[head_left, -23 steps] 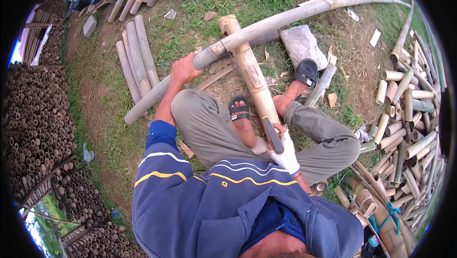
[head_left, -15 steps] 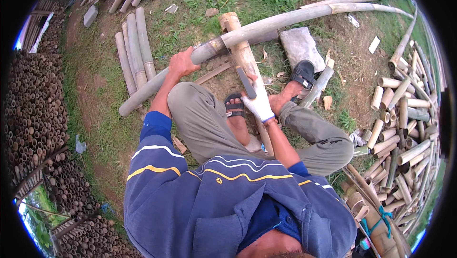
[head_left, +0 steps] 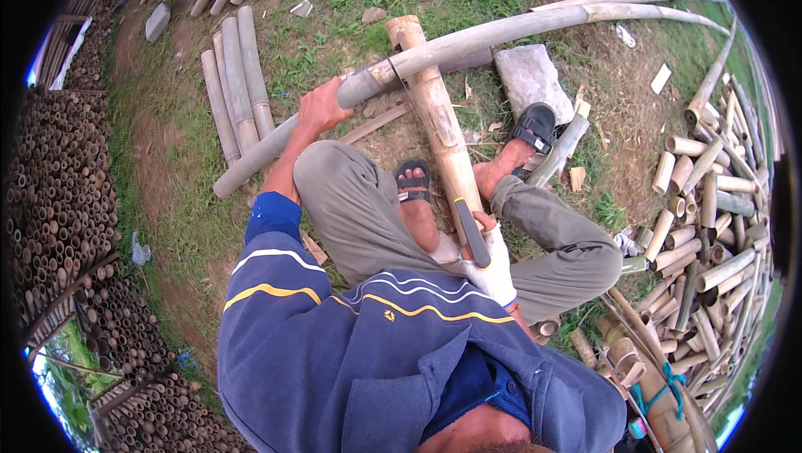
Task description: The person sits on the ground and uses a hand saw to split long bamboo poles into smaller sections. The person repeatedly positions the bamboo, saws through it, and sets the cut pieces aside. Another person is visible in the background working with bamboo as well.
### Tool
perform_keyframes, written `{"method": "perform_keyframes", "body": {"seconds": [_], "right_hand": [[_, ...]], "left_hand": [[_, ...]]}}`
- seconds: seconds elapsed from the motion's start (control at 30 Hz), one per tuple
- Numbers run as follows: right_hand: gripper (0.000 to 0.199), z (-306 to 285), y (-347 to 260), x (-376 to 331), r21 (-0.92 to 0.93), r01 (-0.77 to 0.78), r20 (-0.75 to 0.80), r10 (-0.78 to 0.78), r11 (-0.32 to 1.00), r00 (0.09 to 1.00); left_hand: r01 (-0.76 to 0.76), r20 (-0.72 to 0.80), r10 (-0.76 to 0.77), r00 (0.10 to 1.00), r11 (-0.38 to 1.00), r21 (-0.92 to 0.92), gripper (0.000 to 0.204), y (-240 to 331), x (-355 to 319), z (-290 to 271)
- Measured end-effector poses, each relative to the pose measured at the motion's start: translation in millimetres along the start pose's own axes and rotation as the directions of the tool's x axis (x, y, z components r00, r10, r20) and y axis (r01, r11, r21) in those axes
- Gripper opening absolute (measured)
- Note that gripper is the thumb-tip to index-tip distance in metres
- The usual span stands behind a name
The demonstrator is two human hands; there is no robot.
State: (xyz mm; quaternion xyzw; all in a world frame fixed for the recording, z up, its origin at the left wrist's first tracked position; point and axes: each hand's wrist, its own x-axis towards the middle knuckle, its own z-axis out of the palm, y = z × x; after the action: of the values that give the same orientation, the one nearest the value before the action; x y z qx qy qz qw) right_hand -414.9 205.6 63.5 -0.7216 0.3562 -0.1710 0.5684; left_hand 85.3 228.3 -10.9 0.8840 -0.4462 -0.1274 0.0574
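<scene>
I sit on the ground with my knees spread. My left hand [head_left: 322,109] grips a long curved bamboo pole [head_left: 501,31] that crosses in front of me. The pole rests over a thick, short bamboo log [head_left: 434,119] lying between my sandalled feet. My right hand [head_left: 494,267], in a white glove, is low by my right knee and holds a dark-bladed knife [head_left: 470,231]. The blade points up along the near end of the log.
A flat grey stone [head_left: 530,77] lies beyond my right foot. Several cut bamboo poles [head_left: 234,85] lie on the grass at left. Short bamboo pieces [head_left: 710,227] are heaped at right, and stacked bamboo ends [head_left: 50,202] line the left edge.
My right hand with the knife was raised near the pole half a second ago and has come back down to my lap. The left hand keeps its grip on the pole.
</scene>
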Motion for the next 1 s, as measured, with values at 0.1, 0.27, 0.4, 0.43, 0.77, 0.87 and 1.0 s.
{"method": "perform_keyframes", "body": {"seconds": [0.1,0.27,0.4,0.43,0.77,0.87,1.0], "right_hand": [[0.065,28.9,1.3,86.2,-0.061,0.113,-0.026,-0.114,0.992,0.993],[0.059,66.2,-23.1,217.3,-0.15,0.222,-0.073,-0.235,0.964,0.969],[0.063,51.4,-4.0,152.3,-0.212,0.32,-0.096,-0.345,0.924,0.934],[0.063,40.5,-19.6,110.1,0.09,0.066,-0.023,-0.064,0.994,0.998],[0.064,37.4,-35.2,106.9,0.143,0.15,-0.033,-0.147,0.978,0.989],[0.068,62.5,-28.6,199.2,-0.22,0.228,-0.084,-0.251,0.949,0.964],[0.067,70.6,-17.9,176.6,-0.157,0.23,-0.131,-0.251,0.961,0.959]], "left_hand": [[-0.003,0.002,0.003,1.0,1.0,0.006,0.076,4.0,-1.1,-1.8],[0.002,0.001,-0.002,1.0,1.0,0.019,0.076,19.5,5.4,-13.1],[-0.016,-0.049,0.017,0.999,1.0,0.023,0.076,12.4,8.2,-11.4],[-0.007,-0.055,0.008,0.998,1.0,0.019,0.076,4.6,6.8,-4.2],[-0.047,-0.112,0.046,0.993,0.999,-0.007,0.076,8.0,-5.3,13.4],[-0.097,-0.156,0.096,0.983,0.995,0.006,0.078,6.5,2.1,8.6],[-0.035,-0.064,0.037,0.997,0.999,0.026,0.078,11.5,-10.2,6.8]]}}
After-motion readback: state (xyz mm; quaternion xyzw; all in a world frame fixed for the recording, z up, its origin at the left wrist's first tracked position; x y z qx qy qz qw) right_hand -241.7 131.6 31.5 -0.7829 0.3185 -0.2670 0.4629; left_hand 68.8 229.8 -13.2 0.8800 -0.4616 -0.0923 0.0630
